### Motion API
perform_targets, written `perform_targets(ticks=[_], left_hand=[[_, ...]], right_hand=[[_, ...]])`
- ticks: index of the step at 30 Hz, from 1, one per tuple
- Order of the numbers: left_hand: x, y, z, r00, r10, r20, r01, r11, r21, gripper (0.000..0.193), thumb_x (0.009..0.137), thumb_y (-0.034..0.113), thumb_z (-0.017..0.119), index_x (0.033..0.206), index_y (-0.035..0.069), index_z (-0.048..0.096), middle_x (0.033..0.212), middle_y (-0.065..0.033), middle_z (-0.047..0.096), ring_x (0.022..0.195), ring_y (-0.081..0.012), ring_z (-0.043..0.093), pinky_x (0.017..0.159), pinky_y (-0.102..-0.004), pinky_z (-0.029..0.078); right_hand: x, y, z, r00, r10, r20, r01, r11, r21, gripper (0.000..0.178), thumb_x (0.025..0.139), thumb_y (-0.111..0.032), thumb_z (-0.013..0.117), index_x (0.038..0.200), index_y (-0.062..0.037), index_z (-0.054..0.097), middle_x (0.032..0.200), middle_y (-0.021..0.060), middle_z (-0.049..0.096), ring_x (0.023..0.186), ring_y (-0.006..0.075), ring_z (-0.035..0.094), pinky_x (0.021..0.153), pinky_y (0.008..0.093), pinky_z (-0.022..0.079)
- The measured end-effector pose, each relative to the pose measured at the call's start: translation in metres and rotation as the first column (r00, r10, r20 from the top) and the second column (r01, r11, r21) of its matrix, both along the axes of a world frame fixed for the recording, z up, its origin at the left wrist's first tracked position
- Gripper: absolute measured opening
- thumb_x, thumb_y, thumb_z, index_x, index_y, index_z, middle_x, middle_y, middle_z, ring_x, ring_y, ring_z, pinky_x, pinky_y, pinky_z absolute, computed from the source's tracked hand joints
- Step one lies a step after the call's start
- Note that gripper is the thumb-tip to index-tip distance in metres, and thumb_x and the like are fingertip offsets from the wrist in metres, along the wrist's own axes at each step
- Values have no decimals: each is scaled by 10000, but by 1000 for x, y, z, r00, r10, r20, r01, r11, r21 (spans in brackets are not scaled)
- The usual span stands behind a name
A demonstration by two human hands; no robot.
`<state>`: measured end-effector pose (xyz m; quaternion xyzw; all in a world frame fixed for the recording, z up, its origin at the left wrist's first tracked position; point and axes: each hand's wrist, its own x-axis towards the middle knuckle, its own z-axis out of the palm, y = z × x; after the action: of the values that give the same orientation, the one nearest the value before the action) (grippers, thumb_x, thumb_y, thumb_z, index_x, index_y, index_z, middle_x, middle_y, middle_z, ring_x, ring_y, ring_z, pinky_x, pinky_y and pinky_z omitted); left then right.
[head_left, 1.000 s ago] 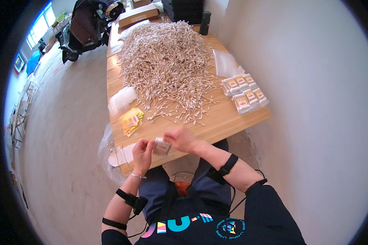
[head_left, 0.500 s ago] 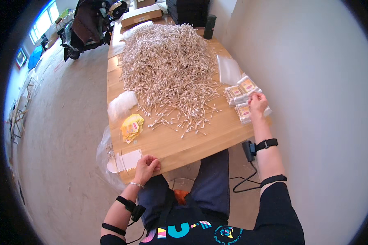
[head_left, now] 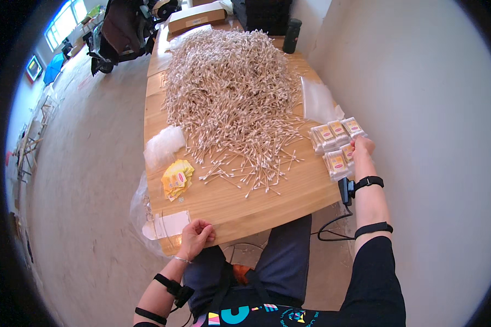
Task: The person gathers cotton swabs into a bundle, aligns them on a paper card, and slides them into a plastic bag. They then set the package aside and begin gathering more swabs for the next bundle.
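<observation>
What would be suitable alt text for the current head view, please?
A person's right hand is at small labelled packs on the right of a wooden table; the left hand rests at its near edge. Beyond lies a big heap of loose cotton swabs.

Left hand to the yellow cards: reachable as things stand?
Likely yes. The left hand is at the table edge, and the yellow cards lie uncovered farther up the same side. Nothing upright stands between; the white sheet beside the hand lies flat.
</observation>
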<state>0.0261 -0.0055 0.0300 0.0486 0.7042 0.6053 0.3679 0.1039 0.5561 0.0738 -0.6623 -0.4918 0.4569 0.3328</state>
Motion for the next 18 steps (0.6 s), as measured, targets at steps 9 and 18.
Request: perform_targets(ticks=[9,18], left_hand=[[-2,0,0,995,-62,-73,63,998,15,102,894,92,591,891,-10,584,704,-40,633,629,-93,610,558,-241,515],[0,-11,-3,990,-47,-132,54,997,47,87,879,85,599,877,-1,590,720,-51,647,612,-91,628,565,-240,518]], right_hand=[[14,-13,7,757,-101,646,-296,828,477,453,825,-308,551,1087,58,596,1033,235,636,958,370,621,838,398,508],[-165,-234,46,311,842,441,-880,80,468,211,830,-196,635,962,-39,684,841,105,685,773,187,648,697,304,496]])
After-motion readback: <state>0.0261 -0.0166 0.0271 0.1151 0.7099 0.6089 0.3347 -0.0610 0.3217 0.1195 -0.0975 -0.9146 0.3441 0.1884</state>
